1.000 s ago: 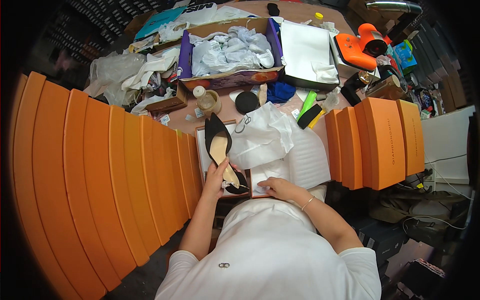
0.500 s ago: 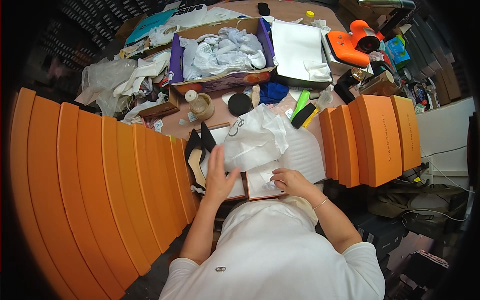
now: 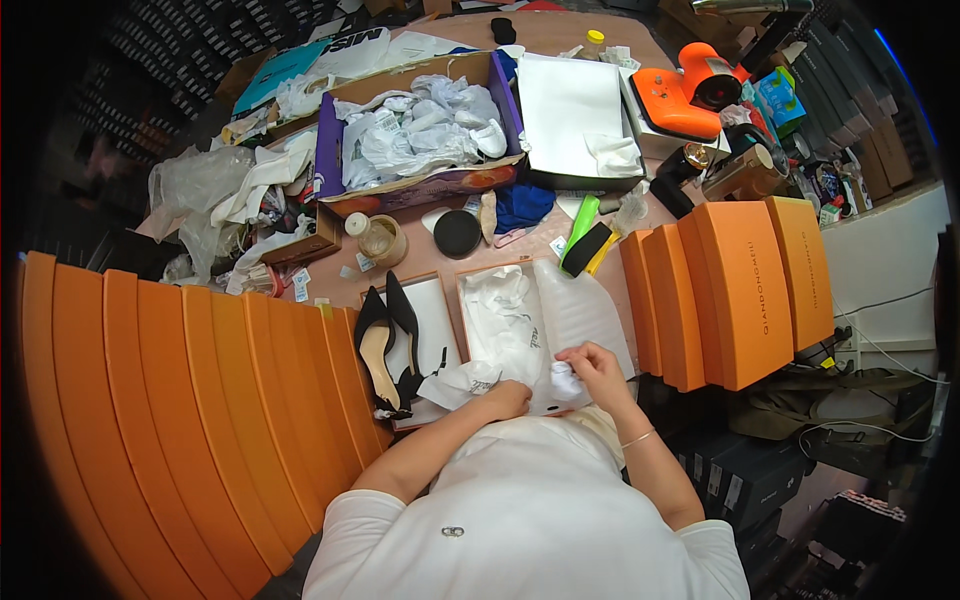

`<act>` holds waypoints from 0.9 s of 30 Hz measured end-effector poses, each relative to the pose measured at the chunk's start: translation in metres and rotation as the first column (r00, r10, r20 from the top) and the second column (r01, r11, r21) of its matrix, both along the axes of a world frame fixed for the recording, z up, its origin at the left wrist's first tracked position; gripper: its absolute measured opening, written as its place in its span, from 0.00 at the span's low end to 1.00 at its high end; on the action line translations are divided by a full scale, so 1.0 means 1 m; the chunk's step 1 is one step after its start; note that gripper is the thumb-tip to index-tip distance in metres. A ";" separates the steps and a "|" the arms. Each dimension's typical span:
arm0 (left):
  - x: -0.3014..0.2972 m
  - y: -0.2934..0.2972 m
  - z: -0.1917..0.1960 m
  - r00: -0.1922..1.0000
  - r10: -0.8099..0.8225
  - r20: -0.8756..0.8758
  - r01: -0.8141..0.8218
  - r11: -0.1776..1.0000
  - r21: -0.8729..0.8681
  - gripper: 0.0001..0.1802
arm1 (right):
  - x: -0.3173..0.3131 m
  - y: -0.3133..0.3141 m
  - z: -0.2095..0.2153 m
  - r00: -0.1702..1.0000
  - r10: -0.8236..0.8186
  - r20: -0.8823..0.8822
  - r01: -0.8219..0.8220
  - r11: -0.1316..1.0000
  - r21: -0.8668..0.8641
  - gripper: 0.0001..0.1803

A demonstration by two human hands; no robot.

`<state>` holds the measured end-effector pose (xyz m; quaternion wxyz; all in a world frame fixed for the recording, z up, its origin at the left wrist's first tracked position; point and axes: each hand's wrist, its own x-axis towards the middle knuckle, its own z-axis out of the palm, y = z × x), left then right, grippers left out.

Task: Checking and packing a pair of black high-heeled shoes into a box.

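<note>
An open orange-rimmed shoe box [image 3: 463,318] lies before me, lined with printed white tissue paper [image 3: 505,335]. My left hand [image 3: 509,399] is curled at the box's near side, against the tissue paper; its fingertips are hidden. In my right hand [image 3: 597,372], thumb and fingers pinch a crumpled wad of white paper [image 3: 565,383] over the box's right side. Left of the box, a pair of black pointed heeled shoes [image 3: 378,345] rests on a white-lined box lid [image 3: 433,310]. A sheet of white foam wrap [image 3: 590,305] lies to the right.
Rows of orange shoe boxes stand at left [image 3: 220,400] and right [image 3: 728,295]. Farther back are a purple carton [image 3: 505,100] full of white paper wads, a white-topped box [image 3: 570,100], an orange tape dispenser-like device [image 3: 675,103], a jar [image 3: 380,240] and a round black tin [image 3: 457,234].
The tissue paper, raised before, now lies down in the box. My left hand has moved from beside the shoes rightward to the box's near side. My right hand has lifted the paper wad slightly.
</note>
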<state>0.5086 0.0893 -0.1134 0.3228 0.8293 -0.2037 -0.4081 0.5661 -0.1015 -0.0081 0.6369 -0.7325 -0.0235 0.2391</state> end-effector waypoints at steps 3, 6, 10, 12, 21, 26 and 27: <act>-0.003 -0.006 -0.015 0.997 -0.067 0.026 0.064 0.994 0.089 0.15 | 0.035 0.057 0.005 0.952 0.159 0.263 -0.056 0.932 -0.359 0.07; 0.001 -0.008 -0.013 0.995 -0.095 0.039 0.089 0.987 0.134 0.17 | 0.060 0.096 -0.061 0.709 0.274 0.650 0.079 0.885 -0.459 0.11; -0.003 -0.006 0.000 0.998 0.041 0.043 -0.045 0.994 0.103 0.14 | 0.060 0.097 -0.093 0.712 0.533 0.457 -0.069 0.700 -0.711 0.14; -0.006 -0.008 -0.002 0.997 0.072 -0.024 -0.069 0.992 0.109 0.16 | 0.046 0.090 -0.081 0.711 0.625 0.324 -0.280 0.673 -0.685 0.15; -0.006 -0.006 0.005 0.985 0.091 -0.145 -0.088 0.996 0.024 0.20 | -0.016 0.047 -0.060 0.743 0.488 0.457 -0.150 0.788 -0.597 0.18; 0.012 0.029 0.083 0.996 0.087 0.034 -0.086 0.996 -0.027 0.15 | -0.005 0.056 -0.093 0.751 0.622 0.220 -0.335 0.646 -0.686 0.28; 0.012 0.042 0.094 0.975 0.203 0.089 -0.195 0.976 -0.094 0.15 | 0.000 0.056 -0.085 0.793 0.567 0.223 -0.314 0.693 -0.649 0.27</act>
